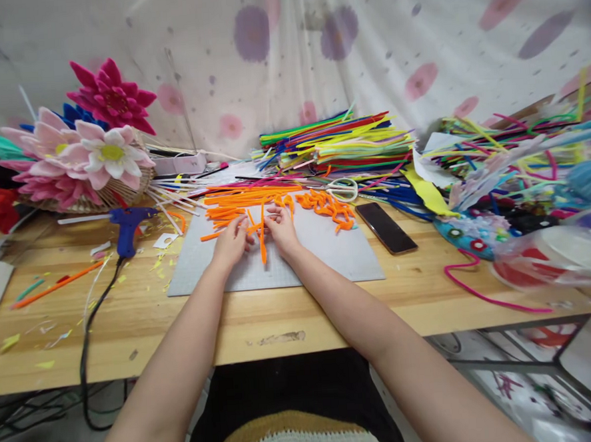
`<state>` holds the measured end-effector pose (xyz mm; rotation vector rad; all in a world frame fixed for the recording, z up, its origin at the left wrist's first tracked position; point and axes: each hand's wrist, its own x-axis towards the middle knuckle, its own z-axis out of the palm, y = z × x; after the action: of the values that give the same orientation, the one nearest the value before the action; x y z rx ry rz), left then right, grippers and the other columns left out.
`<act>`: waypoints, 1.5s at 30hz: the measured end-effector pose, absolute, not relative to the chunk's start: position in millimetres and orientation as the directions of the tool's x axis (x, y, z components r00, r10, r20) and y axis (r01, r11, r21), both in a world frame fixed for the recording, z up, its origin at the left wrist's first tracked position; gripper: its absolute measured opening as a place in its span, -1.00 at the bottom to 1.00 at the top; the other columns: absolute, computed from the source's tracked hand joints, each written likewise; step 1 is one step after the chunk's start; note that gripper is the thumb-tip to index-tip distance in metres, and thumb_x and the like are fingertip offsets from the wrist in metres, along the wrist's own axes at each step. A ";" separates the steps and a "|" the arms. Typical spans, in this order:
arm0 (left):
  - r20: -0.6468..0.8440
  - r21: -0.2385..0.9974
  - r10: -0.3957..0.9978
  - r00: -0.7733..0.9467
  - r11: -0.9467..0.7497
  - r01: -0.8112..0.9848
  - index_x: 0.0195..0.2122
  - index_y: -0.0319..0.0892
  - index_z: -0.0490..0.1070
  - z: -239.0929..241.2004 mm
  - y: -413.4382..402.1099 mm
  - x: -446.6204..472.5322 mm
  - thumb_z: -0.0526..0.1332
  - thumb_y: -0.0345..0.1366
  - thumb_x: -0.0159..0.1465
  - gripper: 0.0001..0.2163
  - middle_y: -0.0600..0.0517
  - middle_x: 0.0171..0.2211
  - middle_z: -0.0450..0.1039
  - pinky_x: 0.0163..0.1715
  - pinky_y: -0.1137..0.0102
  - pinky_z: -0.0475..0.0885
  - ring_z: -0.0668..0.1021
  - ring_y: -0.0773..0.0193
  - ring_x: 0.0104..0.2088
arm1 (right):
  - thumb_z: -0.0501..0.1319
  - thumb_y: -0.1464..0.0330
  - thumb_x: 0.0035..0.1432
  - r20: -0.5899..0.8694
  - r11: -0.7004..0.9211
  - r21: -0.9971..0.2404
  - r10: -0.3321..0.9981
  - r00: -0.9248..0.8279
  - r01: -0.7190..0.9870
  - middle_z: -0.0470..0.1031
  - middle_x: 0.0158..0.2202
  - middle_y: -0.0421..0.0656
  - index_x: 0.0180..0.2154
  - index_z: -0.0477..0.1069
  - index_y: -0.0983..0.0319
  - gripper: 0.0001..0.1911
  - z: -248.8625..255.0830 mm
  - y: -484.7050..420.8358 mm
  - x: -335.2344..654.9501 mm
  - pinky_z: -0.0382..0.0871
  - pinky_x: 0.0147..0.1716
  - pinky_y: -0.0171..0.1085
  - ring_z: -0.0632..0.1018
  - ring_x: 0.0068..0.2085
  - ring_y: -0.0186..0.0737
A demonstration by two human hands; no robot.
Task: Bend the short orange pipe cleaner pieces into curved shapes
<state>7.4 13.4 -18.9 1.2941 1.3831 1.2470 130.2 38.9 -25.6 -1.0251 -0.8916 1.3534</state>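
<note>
My left hand (232,241) and my right hand (281,230) meet over a grey cutting mat (328,256) on the wooden table. Both pinch an orange pipe cleaner (263,244) that hangs down between them, fingers closed on its upper part. Just behind the hands lies a pile of straight orange pipe cleaners (239,201), and a heap of curled orange pieces (329,209) lies to the right of it. White-handled scissors (342,189) rest beyond the curled pieces.
A blue glue gun (128,226) with a black cord lies left of the mat. A dark phone (386,227) lies to the right. Stacks of coloured pipe cleaners (341,145) fill the back. Fabric flowers (86,154) sit in a basket at far left. Table edge (283,342) runs near me.
</note>
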 end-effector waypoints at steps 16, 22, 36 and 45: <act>-0.043 0.991 0.999 -0.029 0.039 -0.125 -0.40 -0.23 0.47 -17.1 11.9 18.0 0.35 -0.15 -0.12 -0.69 0.00 -0.41 0.47 -0.50 0.46 0.40 0.50 0.30 -0.44 | 0.10 0.40 0.00 0.357 0.351 -0.933 0.929 0.097 0.076 0.28 -0.34 -0.21 -0.22 0.16 0.18 -0.75 -29.8 36.2 134.9 0.36 -0.38 -0.35 0.39 -0.39 -0.39; -0.087 0.985 0.996 -0.015 0.084 -0.151 -0.48 -0.26 0.41 -14.7 11.5 16.3 0.34 -0.23 -0.13 -0.76 0.05 -0.55 0.41 -0.56 0.43 0.40 0.49 0.32 -0.55 | 0.10 0.40 0.01 0.228 0.232 -0.972 0.969 0.094 -0.029 0.20 -0.37 -0.26 -0.22 0.09 0.16 -0.74 -23.8 37.4 141.9 0.33 -0.52 -0.41 0.35 -0.50 -0.47; -0.017 0.999 0.998 0.063 0.020 -0.050 -0.48 -0.24 0.43 -16.0 8.9 14.5 0.34 -0.16 -0.12 -0.74 0.06 -0.53 0.41 -0.60 0.49 0.35 0.43 0.38 -0.56 | 0.12 0.43 -0.02 0.148 0.145 -0.989 0.983 -0.113 -0.032 0.23 -0.44 -0.33 -0.26 0.13 0.18 -0.76 -32.3 43.1 141.7 0.15 -0.68 -0.45 0.25 -0.66 -0.55; 0.043 0.990 0.994 -0.100 -0.056 -0.128 -0.50 -0.21 0.34 -16.9 11.2 15.4 0.33 -0.22 -0.09 -0.78 0.16 -0.64 0.30 -0.74 0.56 0.16 0.29 0.50 -0.71 | 0.06 0.41 0.06 0.112 0.087 -0.992 0.937 -0.331 -0.090 0.32 -0.38 -0.29 -0.06 0.15 0.14 -0.65 -29.8 34.2 134.2 0.26 -0.64 -0.46 0.34 -0.62 -0.53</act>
<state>15.4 11.2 -16.9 1.0997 1.1576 1.3765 134.2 34.2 -29.8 -0.8970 -1.4430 1.4093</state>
